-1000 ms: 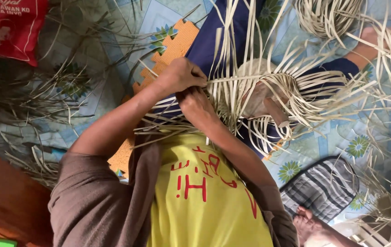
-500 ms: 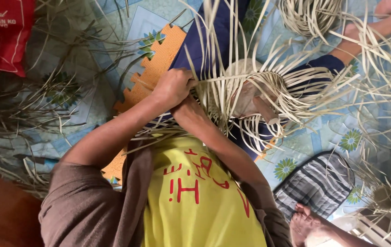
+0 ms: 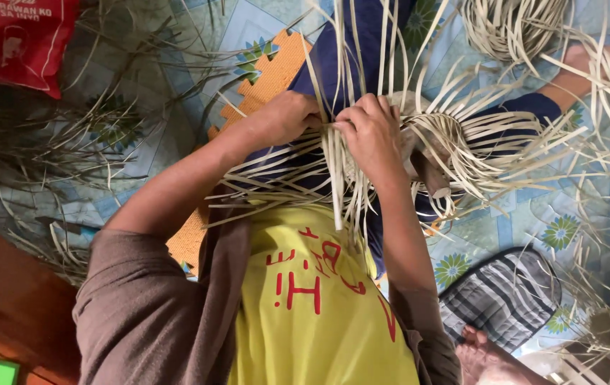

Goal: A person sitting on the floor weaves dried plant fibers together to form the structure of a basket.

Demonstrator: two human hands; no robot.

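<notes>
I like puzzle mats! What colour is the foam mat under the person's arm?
Orange. The foam mat, with jigsaw edges, shows best in the head view, beside the left hand.

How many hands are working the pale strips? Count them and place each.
2. The left hand pinches the pale strips left of centre; the right hand holds them just beside it. Loose strips may hide others.

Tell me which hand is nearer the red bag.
Left. The left hand sits right of the red bag; the right hand lies farther right, beyond it. Both grip the pale strips.
</notes>
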